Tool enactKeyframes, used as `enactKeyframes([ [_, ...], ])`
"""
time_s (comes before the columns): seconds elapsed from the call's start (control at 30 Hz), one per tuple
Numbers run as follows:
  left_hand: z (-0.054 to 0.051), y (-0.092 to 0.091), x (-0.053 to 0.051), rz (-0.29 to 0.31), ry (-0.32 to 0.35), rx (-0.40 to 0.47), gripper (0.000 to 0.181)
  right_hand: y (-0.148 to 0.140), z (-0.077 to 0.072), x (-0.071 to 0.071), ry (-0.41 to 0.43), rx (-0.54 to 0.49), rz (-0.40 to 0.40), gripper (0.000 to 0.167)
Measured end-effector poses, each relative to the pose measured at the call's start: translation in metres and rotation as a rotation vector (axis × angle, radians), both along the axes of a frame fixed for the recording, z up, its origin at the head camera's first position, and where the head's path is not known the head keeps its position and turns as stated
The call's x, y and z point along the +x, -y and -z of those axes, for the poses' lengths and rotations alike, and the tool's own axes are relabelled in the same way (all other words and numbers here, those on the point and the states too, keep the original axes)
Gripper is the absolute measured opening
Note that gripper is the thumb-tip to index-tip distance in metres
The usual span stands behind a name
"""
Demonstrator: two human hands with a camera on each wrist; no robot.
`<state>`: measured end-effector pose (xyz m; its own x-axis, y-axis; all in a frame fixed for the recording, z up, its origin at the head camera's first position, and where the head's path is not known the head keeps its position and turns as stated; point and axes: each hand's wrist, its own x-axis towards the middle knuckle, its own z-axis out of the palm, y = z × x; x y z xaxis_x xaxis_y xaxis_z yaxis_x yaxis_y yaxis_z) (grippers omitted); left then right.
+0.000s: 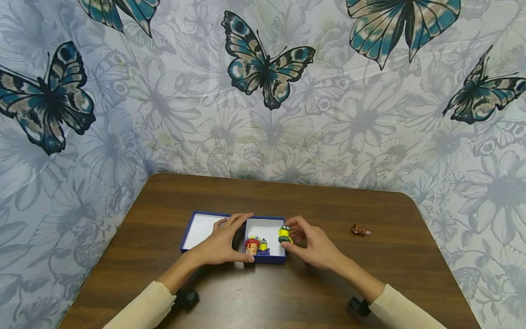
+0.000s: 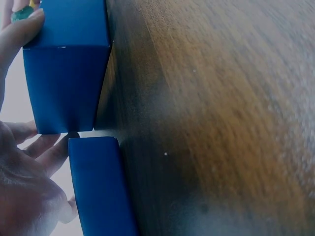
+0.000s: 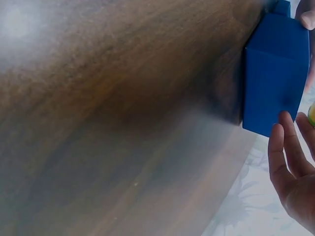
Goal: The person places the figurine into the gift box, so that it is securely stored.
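Three toy figures sit at the blue box (image 1: 269, 260) in the head view, and only there do we get its inside: a red-topped figure (image 1: 252, 246) and a yellow-and-blue figure (image 1: 263, 248), side by side near the left end. Our right hand (image 1: 311, 244) pinches the green-and-yellow figure (image 1: 284, 234) between thumb and fingers at the box's right end. Our left hand (image 1: 218, 244) grips the left end, thumb at the front wall, fingers reaching the back. The left wrist view adds those fingers running between box and white-lined tray (image 1: 200, 232), plus both blue outer walls. The right wrist view adds other right-hand fingers, spread beside the box's end wall; we can't tell whether they touch it. The pinched figure is cut off there, just a yellow-green sliver. A brown figure (image 1: 360, 230) lies right on the table (image 1: 328, 201), too small to make out.
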<state>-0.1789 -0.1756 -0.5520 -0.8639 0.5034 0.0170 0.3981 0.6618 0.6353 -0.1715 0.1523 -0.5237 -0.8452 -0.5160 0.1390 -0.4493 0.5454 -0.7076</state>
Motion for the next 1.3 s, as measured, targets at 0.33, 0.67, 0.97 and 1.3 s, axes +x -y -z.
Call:
enactKeyframes([
  [0.33,0.003,0.0,-0.002,0.007,-0.013,0.003,0.121,0.01,-0.004,-0.006,-0.019,0.073,-0.015,0.046],
  [0.67,0.001,0.0,-0.003,0.003,-0.016,0.019,0.121,0.018,-0.012,-0.013,-0.024,0.096,-0.034,0.046],
  [0.97,0.001,-0.001,-0.001,0.0,-0.012,0.022,0.12,0.021,-0.015,-0.019,-0.02,0.177,-0.064,0.046],
  [1.3,0.004,-0.001,-0.001,0.004,-0.012,0.037,0.12,0.025,-0.015,-0.021,0.027,0.232,-0.078,0.046],
])
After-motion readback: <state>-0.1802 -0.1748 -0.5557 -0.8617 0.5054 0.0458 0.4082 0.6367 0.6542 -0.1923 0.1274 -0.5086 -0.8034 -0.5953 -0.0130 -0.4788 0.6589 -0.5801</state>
